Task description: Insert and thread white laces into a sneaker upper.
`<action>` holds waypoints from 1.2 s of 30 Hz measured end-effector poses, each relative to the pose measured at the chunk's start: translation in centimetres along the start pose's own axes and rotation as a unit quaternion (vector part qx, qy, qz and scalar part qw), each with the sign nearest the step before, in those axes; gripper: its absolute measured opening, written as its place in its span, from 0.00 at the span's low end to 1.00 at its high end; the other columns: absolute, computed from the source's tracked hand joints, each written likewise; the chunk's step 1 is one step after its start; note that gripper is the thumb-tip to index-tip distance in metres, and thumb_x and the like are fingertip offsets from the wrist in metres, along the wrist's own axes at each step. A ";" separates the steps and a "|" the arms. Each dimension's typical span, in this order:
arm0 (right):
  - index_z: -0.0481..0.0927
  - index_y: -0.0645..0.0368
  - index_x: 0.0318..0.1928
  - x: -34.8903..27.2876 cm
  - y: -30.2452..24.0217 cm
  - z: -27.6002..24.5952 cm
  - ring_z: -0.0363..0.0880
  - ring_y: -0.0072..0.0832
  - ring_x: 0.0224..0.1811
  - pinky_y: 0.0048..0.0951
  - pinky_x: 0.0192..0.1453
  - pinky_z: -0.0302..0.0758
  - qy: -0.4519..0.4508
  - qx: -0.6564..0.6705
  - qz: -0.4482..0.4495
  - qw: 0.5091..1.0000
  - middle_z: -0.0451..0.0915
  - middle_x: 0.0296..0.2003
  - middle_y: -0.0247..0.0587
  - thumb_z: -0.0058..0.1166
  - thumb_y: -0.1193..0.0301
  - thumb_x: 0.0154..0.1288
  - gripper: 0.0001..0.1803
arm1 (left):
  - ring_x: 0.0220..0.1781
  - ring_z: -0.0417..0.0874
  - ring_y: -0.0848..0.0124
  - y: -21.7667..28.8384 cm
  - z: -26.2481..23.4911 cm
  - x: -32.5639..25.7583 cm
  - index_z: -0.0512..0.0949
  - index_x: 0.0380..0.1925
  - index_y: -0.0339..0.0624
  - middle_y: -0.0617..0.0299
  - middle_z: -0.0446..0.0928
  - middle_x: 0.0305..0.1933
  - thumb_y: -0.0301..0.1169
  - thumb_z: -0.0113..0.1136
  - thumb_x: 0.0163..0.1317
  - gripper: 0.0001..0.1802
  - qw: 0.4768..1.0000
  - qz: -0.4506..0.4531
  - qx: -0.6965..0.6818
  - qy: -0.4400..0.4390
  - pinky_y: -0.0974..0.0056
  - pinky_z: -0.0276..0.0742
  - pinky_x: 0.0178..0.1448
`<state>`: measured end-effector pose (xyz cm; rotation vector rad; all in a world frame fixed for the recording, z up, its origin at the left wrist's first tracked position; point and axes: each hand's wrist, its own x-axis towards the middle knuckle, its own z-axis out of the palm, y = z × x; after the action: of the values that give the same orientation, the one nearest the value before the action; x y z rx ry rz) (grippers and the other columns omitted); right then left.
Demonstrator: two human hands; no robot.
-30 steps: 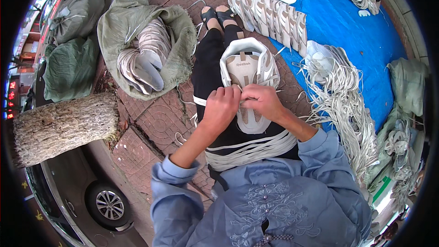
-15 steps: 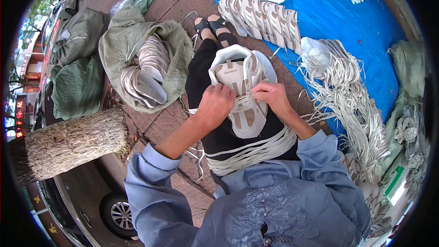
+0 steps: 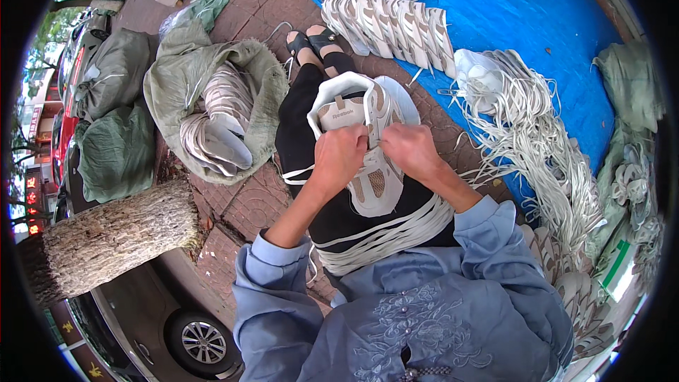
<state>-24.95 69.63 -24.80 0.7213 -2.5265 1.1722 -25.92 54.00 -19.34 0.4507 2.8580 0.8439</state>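
Note:
A white and beige shoe upper (image 3: 377,189) lies across my black-clad thighs, its collar facing away from me and its toe part toward me. My left hand (image 3: 341,157) is closed at the left eyelet edge, pinching a white shoelace that is mostly hidden by the fingers. At the opposite edge my right hand (image 3: 410,148), slightly blurred, is also closed on the lace. The tongue (image 3: 342,113) shows above the hands. A bundle of loose white shoelaces (image 3: 382,235) is draped over my lap.
On the blue tarp (image 3: 488,0) lie a row of nested shoe uppers (image 3: 392,32) and a big tangle of laces (image 3: 541,152). An open sack (image 3: 166,102) at left holds more uppers (image 3: 226,110). Beyond are stuffed bags (image 3: 117,152), a tree trunk (image 3: 120,237) and a parked car (image 3: 141,318).
My hands have drawn in closer to the eyelet edges, and the right hand has turned with its knuckles up. The whole view has shifted slightly.

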 end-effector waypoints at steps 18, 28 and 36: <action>0.73 0.58 0.22 0.4 0.1 -0.6 0.72 0.35 0.27 0.32 0.31 0.68 -0.021 0.109 0.019 0.994 0.71 0.22 0.37 0.57 0.73 0.41 0.07 | 0.20 0.76 0.62 -0.4 -6.7 0.0 0.75 0.22 0.38 0.54 0.74 0.19 0.28 0.51 0.52 0.06 0.961 0.033 -0.103 -0.256 0.64 0.70 0.25; 0.76 0.57 0.31 3.4 -7.3 -0.1 0.72 0.33 0.26 0.31 0.28 0.70 -0.003 0.118 -0.102 0.988 0.69 0.20 0.35 0.57 0.70 0.42 0.11 | 0.16 0.67 0.79 3.5 -11.2 -6.2 0.72 0.30 0.33 0.62 0.71 0.20 0.25 0.51 0.57 0.05 0.761 -0.080 -0.642 -0.046 0.76 0.60 0.20; 0.78 0.61 0.29 8.2 -1.3 -7.8 0.72 0.23 0.23 0.22 0.29 0.69 -0.043 0.085 0.076 0.993 0.75 0.23 0.36 0.50 0.74 0.51 0.06 | 0.29 0.71 0.74 -10.7 -12.6 -6.4 0.69 0.37 0.34 0.60 0.73 0.29 0.24 0.47 0.59 0.07 0.461 0.009 -0.858 0.229 0.69 0.70 0.35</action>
<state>-30.91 72.21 -15.49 0.6411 -2.6150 1.4504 -25.07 36.97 -14.45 -0.1358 0.6854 3.1889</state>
